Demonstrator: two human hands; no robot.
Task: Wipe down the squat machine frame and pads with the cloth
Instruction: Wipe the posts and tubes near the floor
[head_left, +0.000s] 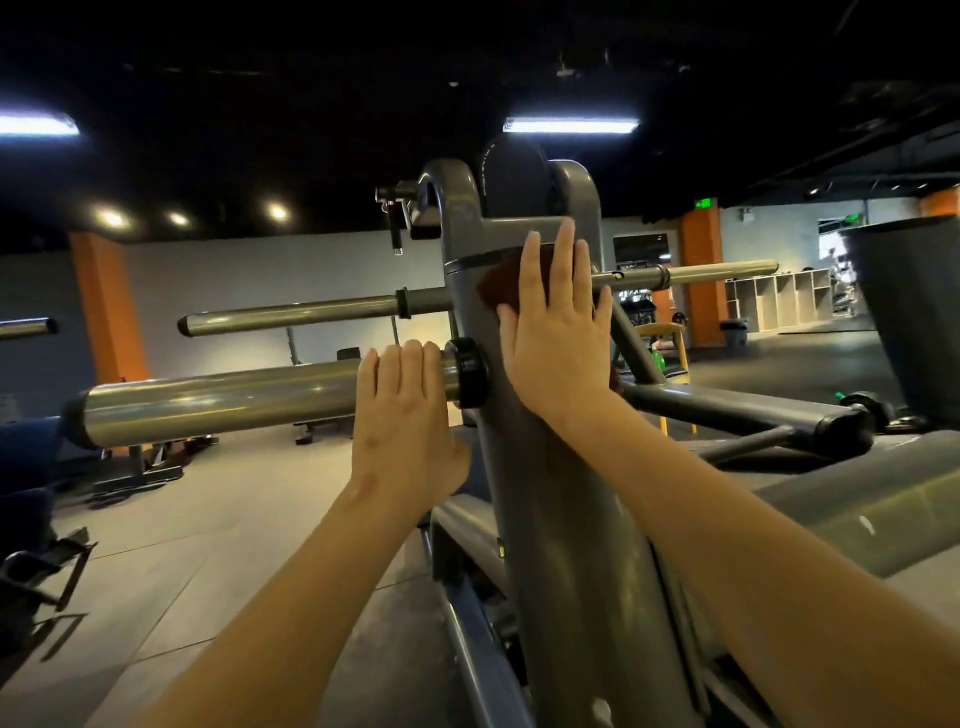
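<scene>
Two bare forearms, bare left hand (408, 431), bare right hand (558, 338)

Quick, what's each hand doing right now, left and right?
Left hand: fingers curled over the steel weight peg, holding it.
Right hand: open, flat, pressing the dark red cloth against the grey frame upright.

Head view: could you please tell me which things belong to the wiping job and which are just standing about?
Job: cloth, pressed by the right hand on the grey frame; left hand holding the plate peg.
Standing about: yellow stool, grey bin, cubby shelves.
</scene>
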